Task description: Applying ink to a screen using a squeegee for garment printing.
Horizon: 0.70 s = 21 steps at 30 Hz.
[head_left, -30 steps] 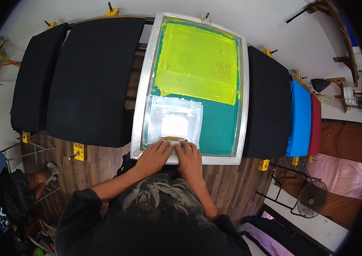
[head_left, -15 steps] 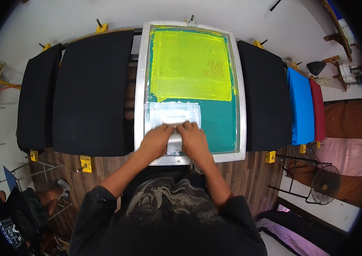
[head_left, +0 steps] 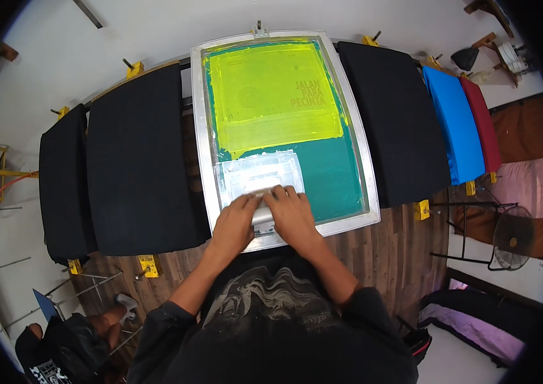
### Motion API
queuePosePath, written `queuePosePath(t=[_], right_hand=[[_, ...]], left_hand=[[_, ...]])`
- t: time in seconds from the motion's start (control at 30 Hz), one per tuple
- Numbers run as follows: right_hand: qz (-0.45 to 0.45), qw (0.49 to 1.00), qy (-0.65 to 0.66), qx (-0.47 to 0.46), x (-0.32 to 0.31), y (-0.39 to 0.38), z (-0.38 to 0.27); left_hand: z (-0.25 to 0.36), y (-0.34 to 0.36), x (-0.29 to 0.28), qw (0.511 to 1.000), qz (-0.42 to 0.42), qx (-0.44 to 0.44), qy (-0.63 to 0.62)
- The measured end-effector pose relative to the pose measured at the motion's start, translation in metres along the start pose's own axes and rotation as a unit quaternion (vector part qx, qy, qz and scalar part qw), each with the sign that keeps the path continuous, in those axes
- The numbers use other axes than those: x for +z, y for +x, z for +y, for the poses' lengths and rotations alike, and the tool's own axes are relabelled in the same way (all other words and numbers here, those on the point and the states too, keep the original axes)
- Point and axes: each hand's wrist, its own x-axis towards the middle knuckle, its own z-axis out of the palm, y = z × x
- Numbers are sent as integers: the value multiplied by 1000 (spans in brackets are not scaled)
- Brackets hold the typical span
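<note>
A silver-framed printing screen [head_left: 371, 203] lies in front of me, its mesh teal with a large yellow-green rectangle over the far part. White ink [head_left: 255, 171] covers a patch at its near left. My left hand [head_left: 235, 221] and my right hand [head_left: 292, 217] are side by side over this patch, close to the near rim. Both are closed on a squeegee [head_left: 263, 215], fingers over its top and thumbs meeting in the middle. Its blade edge is hidden beneath the hands.
Black cloth-covered boards [head_left: 135, 160] flank the screen, another black board [head_left: 390, 121] on the right. Beyond that are a blue board [head_left: 454, 125] and a red one [head_left: 479, 121]. Yellow clamps [head_left: 148, 265] line the edges. A fan [head_left: 513, 240] stands right; a person [head_left: 70, 345] sits lower left.
The whole view has turned, so the screen and boards appear tilted. Both hands keep their grip on the squeegee, which sits slightly nearer the screen's near rim.
</note>
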Motion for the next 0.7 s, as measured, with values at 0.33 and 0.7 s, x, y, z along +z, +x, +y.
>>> queuePosePath(t=[0.33, 0.7], right_hand=[[7, 1000, 15, 10, 29, -58, -15], [47, 999, -12, 5, 29, -29, -3]], left_hand=[[4, -50, 27, 999, -51, 7, 7], [-8, -24, 30, 999, 13, 21, 27]])
